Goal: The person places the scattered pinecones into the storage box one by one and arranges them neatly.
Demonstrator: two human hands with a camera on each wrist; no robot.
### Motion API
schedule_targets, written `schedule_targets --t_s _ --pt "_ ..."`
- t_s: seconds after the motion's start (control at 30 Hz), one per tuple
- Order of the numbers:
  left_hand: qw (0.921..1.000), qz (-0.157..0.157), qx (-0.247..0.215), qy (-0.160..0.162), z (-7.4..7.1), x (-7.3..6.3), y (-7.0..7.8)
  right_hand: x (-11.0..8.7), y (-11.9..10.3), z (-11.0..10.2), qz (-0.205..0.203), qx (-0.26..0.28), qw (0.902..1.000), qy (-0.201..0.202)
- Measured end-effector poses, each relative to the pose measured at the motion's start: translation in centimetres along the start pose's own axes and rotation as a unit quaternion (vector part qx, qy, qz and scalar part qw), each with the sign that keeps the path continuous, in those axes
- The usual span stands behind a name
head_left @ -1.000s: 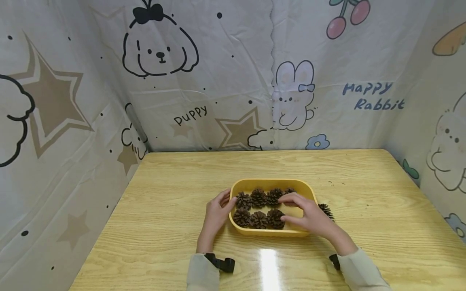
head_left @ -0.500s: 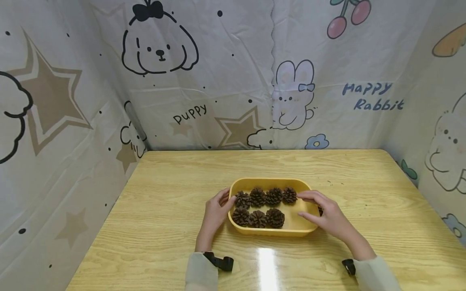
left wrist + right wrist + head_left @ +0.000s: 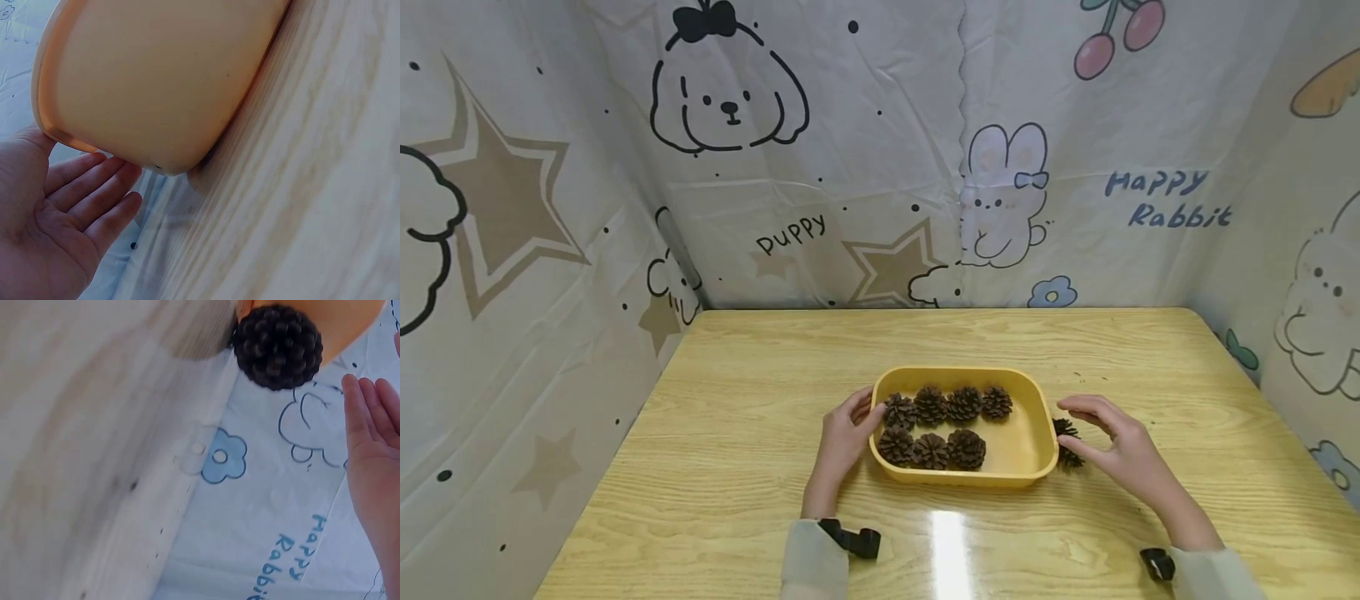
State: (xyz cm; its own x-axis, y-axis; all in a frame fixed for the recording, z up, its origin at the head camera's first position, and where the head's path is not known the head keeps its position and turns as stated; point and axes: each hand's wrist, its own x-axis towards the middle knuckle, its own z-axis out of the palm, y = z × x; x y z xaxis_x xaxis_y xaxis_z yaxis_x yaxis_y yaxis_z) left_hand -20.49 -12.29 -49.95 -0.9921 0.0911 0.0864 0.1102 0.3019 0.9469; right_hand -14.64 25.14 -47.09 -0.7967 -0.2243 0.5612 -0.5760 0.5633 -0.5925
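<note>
A yellow plastic basin sits on the table with brown pine cones inside. Along its far side runs a row of several cones, one of them a pine cone at the right end; three more, such as a pine cone, line the near side. My left hand grips the basin's left end, thumb over the rim and fingers against the outer wall. Another pine cone lies outside, close by the basin's right end. Beside that cone is my right hand, thumb and fingers spread apart, holding nothing.
The light wood table ends at a far edge against a printed white cloth. Cloth also hangs at the left and right sides. Black camera straps circle the wrists.
My right hand has moved right, out of the basin and past its rim, to the pine cone outside. It has spread away from the cones inside. My left hand stays on the basin.
</note>
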Motion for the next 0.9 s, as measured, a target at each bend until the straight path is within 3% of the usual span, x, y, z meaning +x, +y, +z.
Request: schedule_targets --t_s 0.27,0.53,0.9 --pt "1.0000 0.000 0.000 0.002 0.0 -0.1 0.1 -1.1 0.7 -1.6 0.056 -0.020 0.9981 -0.017" --pt "1.0000 0.004 0.000 0.002 0.1 -0.1 0.0 -1.4 1.0 -1.8 0.068 -0.047 0.9951 -0.054" --pt "1.0000 -0.001 -0.009 0.002 0.1 0.0 -0.1 -1.0 0.8 -1.3 0.090 -0.119 0.9831 -0.106"
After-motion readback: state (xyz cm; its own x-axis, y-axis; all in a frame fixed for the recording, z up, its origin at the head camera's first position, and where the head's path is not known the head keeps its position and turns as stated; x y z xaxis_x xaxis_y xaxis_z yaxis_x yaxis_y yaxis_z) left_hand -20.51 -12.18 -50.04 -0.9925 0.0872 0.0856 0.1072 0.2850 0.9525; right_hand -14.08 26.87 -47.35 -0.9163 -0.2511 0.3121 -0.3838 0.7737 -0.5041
